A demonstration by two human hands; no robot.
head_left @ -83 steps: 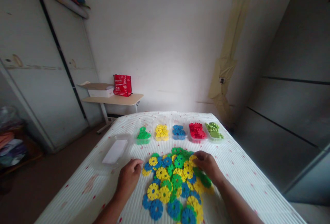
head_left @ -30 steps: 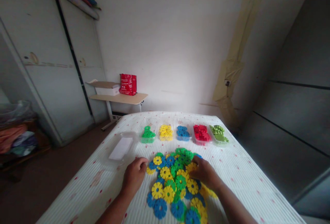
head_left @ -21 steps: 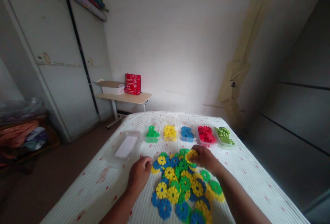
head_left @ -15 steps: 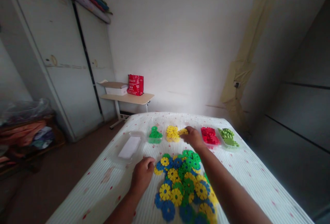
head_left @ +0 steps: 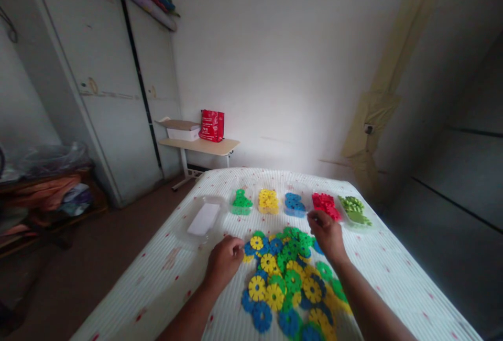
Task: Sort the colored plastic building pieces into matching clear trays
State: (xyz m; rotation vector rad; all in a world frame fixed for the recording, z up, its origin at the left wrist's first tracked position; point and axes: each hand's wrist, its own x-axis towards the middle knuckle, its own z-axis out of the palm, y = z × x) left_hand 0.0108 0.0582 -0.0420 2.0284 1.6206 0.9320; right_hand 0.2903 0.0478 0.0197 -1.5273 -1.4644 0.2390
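In the head view, a person's left hand is resting loosely curled beside a heap of discs on a table; the right hand is hovering, fingers bent, near the blue tub. Whether either is gripping anything cannot be told.

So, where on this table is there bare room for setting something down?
Bare white ribbed tablecloth shows left of the left forearm, nearer than the clear plastic tray holding white paper; and right of the right forearm, nearer than the light-green plastic pieces. Crowded: between the forearms, multicoloured flower-shaped plastic discs; beyond them, five clear plastic boxes.
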